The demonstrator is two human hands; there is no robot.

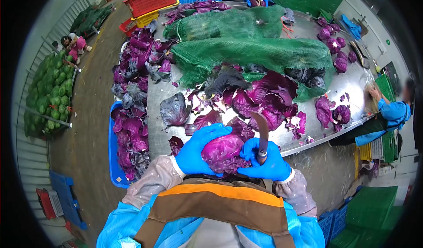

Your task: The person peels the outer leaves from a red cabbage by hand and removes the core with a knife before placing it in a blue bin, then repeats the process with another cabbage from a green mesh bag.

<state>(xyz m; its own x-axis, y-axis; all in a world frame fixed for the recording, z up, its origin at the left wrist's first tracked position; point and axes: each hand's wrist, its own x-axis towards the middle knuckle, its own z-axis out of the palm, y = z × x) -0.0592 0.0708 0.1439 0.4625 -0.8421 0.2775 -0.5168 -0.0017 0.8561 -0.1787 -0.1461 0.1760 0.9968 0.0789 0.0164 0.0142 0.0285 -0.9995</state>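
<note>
A steel table (pixel 343 87) carries green net sacks (pixel 255 52) at twelve o'clock and loose purple leaves (pixel 269 96) between them and the red cabbage (pixel 222 151). The left hand (pixel 198 149) cups this cabbage at six o'clock. The right hand (pixel 264 160) is closed round a knife (pixel 262 131), blade pointing to twelve.
</note>
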